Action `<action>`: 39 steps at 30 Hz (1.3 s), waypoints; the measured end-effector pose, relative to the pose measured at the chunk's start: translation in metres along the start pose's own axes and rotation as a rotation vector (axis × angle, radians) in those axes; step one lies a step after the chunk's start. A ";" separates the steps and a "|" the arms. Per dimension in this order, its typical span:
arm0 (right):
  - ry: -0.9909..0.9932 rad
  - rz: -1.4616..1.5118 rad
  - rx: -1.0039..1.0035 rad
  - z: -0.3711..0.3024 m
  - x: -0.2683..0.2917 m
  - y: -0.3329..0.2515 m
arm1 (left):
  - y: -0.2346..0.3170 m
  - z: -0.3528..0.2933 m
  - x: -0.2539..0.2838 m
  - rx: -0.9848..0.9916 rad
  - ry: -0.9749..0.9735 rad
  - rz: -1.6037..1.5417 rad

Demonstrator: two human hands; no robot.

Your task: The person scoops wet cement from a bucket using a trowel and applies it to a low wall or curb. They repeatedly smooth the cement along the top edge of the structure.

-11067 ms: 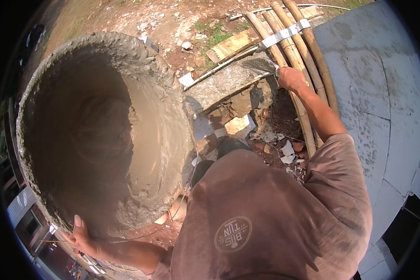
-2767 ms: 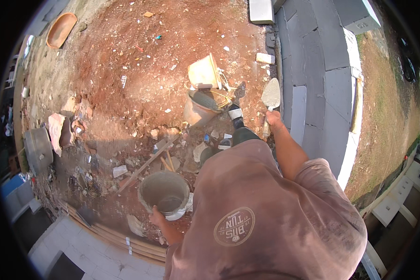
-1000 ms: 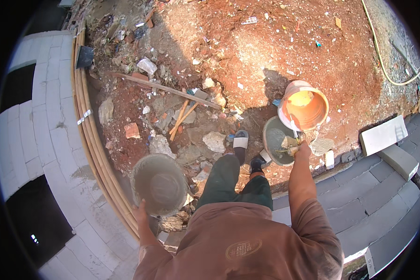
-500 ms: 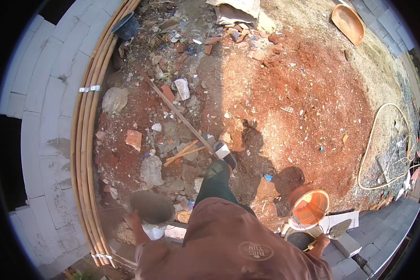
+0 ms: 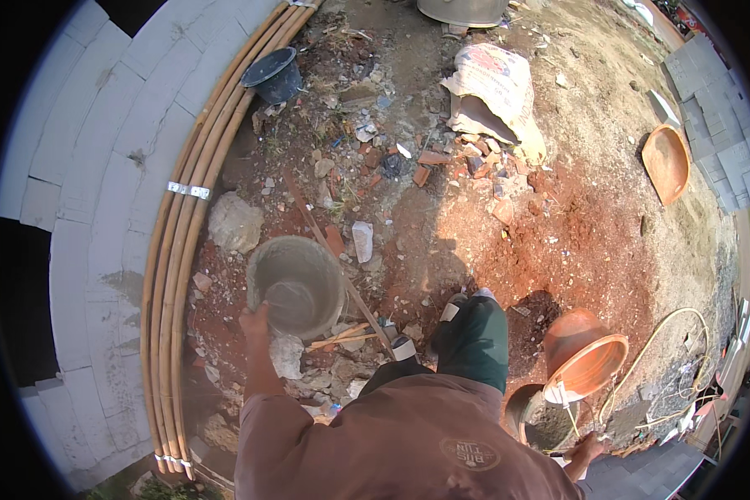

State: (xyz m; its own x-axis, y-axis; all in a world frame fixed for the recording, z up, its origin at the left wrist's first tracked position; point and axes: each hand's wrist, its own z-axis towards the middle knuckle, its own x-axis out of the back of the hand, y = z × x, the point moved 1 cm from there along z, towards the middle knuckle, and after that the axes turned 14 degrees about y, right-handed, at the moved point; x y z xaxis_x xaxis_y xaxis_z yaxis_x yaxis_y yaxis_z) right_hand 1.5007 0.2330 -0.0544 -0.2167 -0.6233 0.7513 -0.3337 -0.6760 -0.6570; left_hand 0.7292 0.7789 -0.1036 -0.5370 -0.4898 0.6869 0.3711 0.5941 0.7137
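Observation:
My left hand (image 5: 257, 321) is closed on the rim of a grey, mortar-crusted bucket (image 5: 295, 258). Its mouth faces up, and its inside shows a pale, dried coating. At the lower right, my right hand (image 5: 589, 446) is closed around the handles of an orange bucket (image 5: 582, 348) and a grey bucket (image 5: 521, 417). The orange one hangs tilted, partly over the grey one. A grey trowel blade (image 5: 629, 425) sticks out beside the same hand; how its handle lies in the fingers is hard to make out.
Bundled bamboo poles (image 5: 179, 242) run along a pale block wall (image 5: 83, 292) on the left. A black bucket (image 5: 273, 77) sits by the poles. Rubble, a wooden strip (image 5: 342, 271), a torn sack (image 5: 496, 92), an orange basin (image 5: 666, 164) and a hose (image 5: 683, 312) lie on the ground.
I have stepped forward over the rubble. My left hand has swung the grey bucket forward, so its inside now shows. The orange and grey buckets have come along with my right hand.

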 end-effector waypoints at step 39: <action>-0.393 0.394 0.191 -0.423 -0.555 -0.976 | 0.554 0.345 -0.113 0.183 0.418 -0.038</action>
State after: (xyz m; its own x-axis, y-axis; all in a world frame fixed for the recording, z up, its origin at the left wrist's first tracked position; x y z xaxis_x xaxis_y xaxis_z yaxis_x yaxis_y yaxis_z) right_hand 1.5584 1.4048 0.1960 0.0779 -0.9161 0.3933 -0.1182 -0.4003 -0.9087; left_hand 0.7338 1.3832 0.1667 -0.1817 -0.7067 0.6838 0.1970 0.6551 0.7294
